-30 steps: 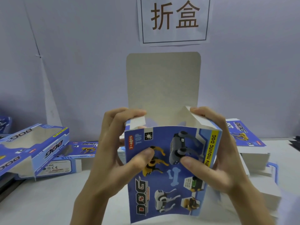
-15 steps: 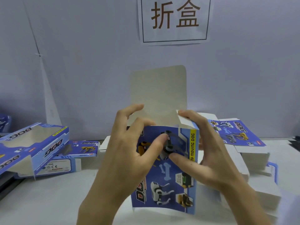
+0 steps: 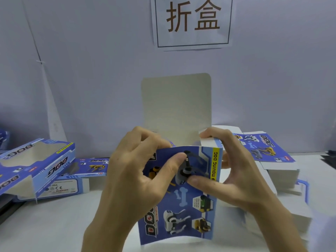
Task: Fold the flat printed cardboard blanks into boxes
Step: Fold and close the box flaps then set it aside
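Note:
I hold a blue printed cardboard box (image 3: pixel 183 211) upright over the white table, its dog-toy face toward me. Its plain grey lid flap (image 3: pixel 177 106) stands straight up behind. My left hand (image 3: pixel 138 179) grips the box's left side, fingers curled over the top edge and thumb pressed on the front panel. My right hand (image 3: pixel 229 171) grips the right side, fingers on the white side flap at the top and thumb on the front. A stack of flat blanks (image 3: pixel 263 150) lies at the right.
A folded open box (image 3: pixel 36 166) lies at the left with another blue carton (image 3: pixel 85 171) beside it. White cardboard piles (image 3: pixel 283 177) sit at the right. A paper sign (image 3: pixel 192 20) hangs on the grey wall. A dark object (image 3: pixel 329 160) is at the far right edge.
The box has turned so its front looks narrower, then shifted slightly nearer. Both thumbs moved toward the middle of the front panel; the lid flap stays upright.

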